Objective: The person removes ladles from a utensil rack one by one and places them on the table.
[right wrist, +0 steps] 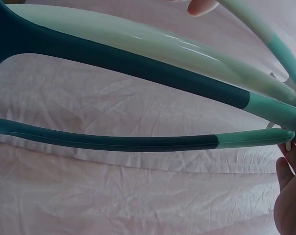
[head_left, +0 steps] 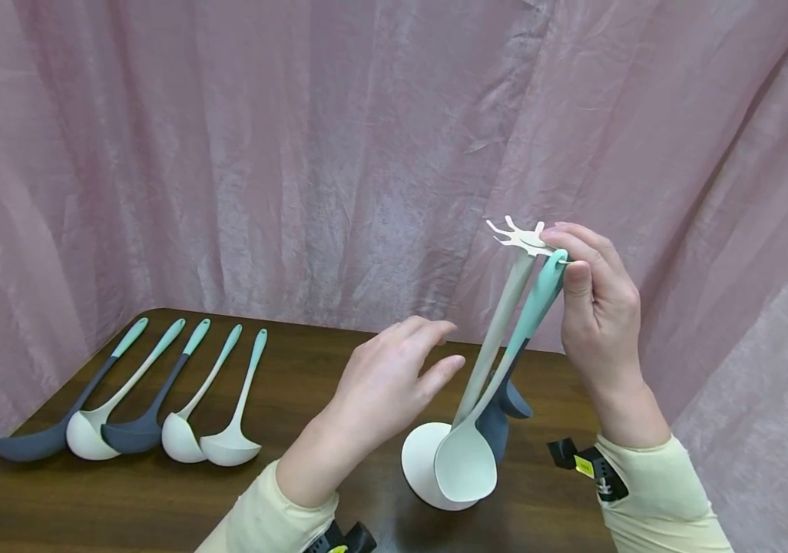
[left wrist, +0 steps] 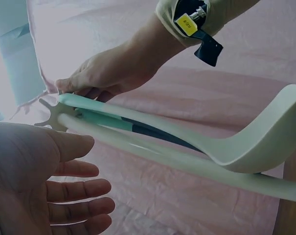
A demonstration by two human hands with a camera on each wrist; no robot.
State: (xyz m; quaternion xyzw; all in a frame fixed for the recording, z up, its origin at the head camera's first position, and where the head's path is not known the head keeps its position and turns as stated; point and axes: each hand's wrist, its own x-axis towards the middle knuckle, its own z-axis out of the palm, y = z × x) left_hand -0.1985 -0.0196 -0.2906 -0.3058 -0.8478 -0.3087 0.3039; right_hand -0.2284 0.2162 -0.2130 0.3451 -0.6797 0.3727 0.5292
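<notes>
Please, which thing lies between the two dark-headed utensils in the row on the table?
A white, mint-tipped ladle lies between them; the head view shows this.

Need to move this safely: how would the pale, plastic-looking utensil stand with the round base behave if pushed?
Pushed near its top, the utensil stand could tip, given its tall, slim post. The white ladle with a mint handle and the dark blue utensils hang clustered on one side, perhaps pulling it that way. Its glossy, straight post looks stiff.
</notes>
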